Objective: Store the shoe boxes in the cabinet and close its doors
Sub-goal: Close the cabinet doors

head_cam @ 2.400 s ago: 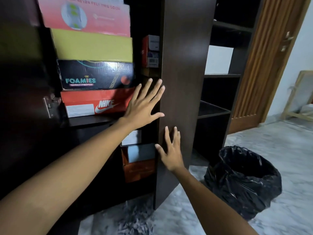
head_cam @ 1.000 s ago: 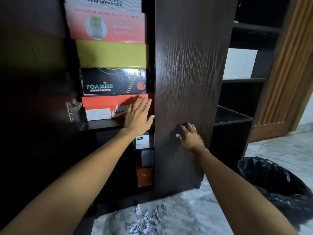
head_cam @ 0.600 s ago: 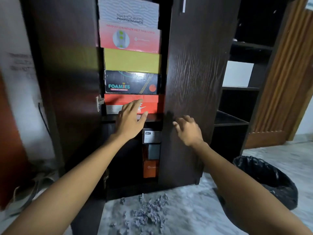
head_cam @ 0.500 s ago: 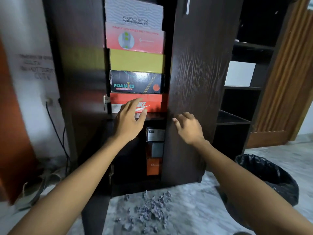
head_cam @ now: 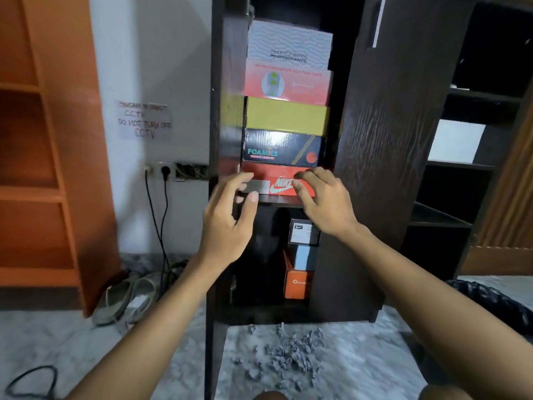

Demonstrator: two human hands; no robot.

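Note:
A dark wooden cabinet stands ahead with both doors ajar. Its left door is seen edge-on and its right door is swung most of the way in. In the gap several shoe boxes are stacked on a shelf: a grey Skechers box on top, a black Foamies box, and a red Nike box at the bottom. Smaller boxes stand on the shelf below. My left hand and my right hand hover empty, fingers spread, in front of the Nike box.
An orange shelf unit stands at the left, with a wall socket and cables beside it. Sandals lie on the floor. Shredded paper lies before the cabinet. A black bin bag sits at the right, below open dark shelves.
The view has pulled back and turned left. My right hand has left the right door's face and come beside my left hand. The left door has swung in, narrowing the gap.

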